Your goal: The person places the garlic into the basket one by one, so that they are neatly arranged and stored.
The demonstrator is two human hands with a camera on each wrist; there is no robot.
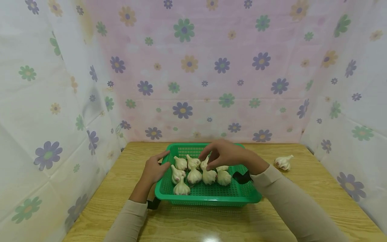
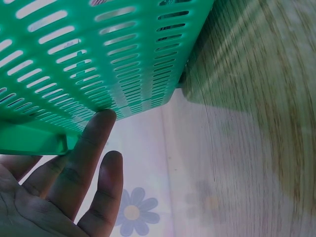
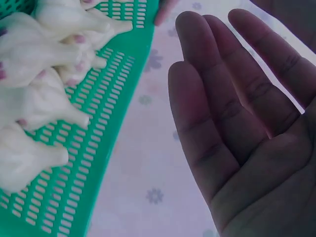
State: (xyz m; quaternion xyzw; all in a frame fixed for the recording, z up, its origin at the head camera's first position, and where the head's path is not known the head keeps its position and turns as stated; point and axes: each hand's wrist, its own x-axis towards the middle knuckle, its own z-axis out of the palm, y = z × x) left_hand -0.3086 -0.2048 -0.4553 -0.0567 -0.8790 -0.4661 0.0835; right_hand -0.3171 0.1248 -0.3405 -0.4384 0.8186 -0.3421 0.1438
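A green perforated plastic basket stands on the table with several garlic bulbs inside, mostly on its left and middle. At the basket's left side is my left hand; its fairly straight fingers reach along the outer wall, and one fingertip touches the slotted plastic in the left wrist view. Above the bulbs hovers my right hand, fingers bent slightly downward with nothing held. The right wrist view has its fingers loosely extended, apart from the bulbs.
One loose garlic bulb lies on the wood-grain table, right of the basket. Floral cloth encloses the table at the back and both sides. Dark wrist straps sit at both cuffs.
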